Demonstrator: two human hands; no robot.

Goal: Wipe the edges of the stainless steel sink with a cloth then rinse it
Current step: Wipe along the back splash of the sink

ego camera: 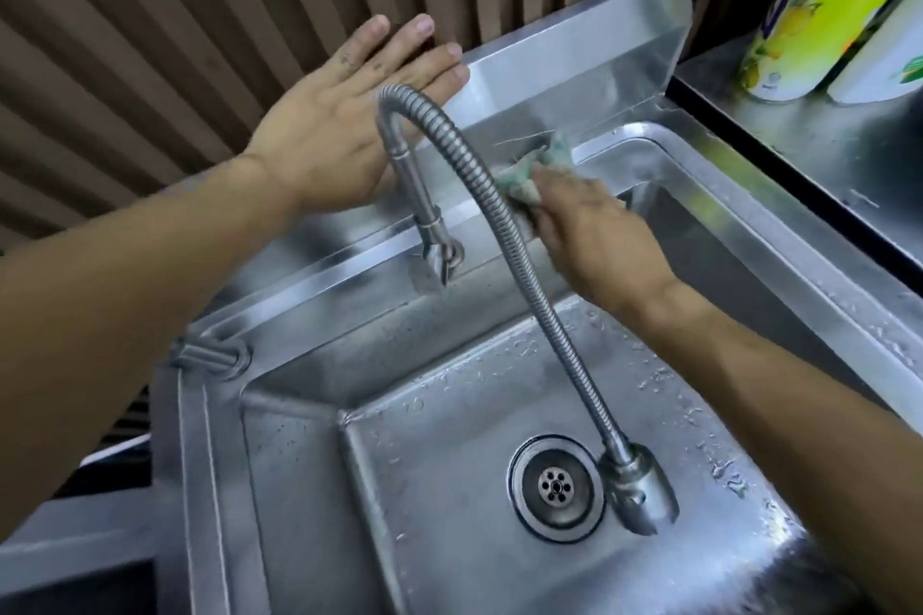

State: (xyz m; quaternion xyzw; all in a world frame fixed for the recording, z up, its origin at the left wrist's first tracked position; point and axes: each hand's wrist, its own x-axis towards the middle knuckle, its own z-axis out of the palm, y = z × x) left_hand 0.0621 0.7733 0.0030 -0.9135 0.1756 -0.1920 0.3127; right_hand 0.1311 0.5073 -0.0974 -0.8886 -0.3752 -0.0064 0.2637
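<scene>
You have one stainless steel sink (779,235) with one drain (555,487), one flexible faucet (499,210), one cloth (532,175), two hands, the left hand (344,125) and the right hand (594,240), and two bottles (819,0) on the counter.

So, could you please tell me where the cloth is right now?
In the head view, the cloth is right of centre, gripped by the right hand against the sink's back edge, just behind the flexible faucet hose.

Steel counter (819,155) right of the sink (779,235), green-yellow bottle (819,0) and white bottle (894,50) standing on it
</scene>
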